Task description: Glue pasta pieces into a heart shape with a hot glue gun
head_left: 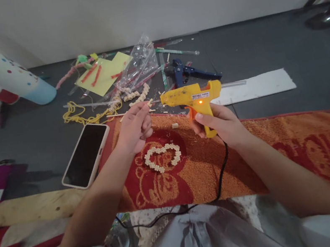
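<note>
A yellow hot glue gun (190,93) with a glowing orange light is gripped in my right hand (215,121), its nozzle pointing left and a clear glue stick sticking out behind. My left hand (135,126) pinches a small pale stick piece (149,102) between thumb and finger, close to the nozzle tip; whether the two touch I cannot tell. Below the hands a heart-shaped ring (176,160) of small pale pieces lies on the red and orange towel (204,167). One loose pale piece (174,125) rests on the towel between my hands.
A phone (85,154) lies left of the towel. Behind are yellow string (75,113), yellow paper (103,74), crumpled clear plastic (141,61), a dark blue tool (188,72) and white card (257,86). A patterned bottle (12,71) leans at left. The gun's black cord (222,168) crosses the towel.
</note>
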The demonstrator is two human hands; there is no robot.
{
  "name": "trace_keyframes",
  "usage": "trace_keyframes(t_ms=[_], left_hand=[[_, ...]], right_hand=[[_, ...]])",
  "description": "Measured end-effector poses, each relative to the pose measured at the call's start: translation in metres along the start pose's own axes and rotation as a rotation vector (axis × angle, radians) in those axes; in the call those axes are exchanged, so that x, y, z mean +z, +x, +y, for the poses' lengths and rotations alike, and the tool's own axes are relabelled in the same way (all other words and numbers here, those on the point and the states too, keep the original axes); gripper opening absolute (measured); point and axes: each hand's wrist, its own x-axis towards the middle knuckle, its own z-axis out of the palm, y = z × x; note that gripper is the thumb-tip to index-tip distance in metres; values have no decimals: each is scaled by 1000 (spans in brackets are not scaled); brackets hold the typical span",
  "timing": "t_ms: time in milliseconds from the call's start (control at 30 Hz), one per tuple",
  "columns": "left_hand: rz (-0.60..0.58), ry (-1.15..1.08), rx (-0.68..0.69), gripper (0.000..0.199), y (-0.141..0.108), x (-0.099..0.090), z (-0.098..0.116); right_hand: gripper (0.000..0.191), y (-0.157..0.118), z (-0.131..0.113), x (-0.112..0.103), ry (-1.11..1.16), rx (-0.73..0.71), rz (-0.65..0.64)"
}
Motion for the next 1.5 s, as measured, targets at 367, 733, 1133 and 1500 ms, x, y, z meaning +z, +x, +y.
trace_keyframes(t_ms=[367, 733, 1133, 1500], left_hand=[[12, -17, 5, 12, 0, 1, 2], [21, -19, 18, 14, 4, -4, 4], [40, -6, 33, 20, 5, -3, 4], [88, -46, 129, 14, 11, -13, 5]], right_hand=[[29, 0, 2, -2, 15, -12, -9], [30, 1, -13, -14, -163, -45, 127], [33, -29, -33, -57, -1623, -40, 366], [30, -28, -33, -51, -1735, -175, 111]])
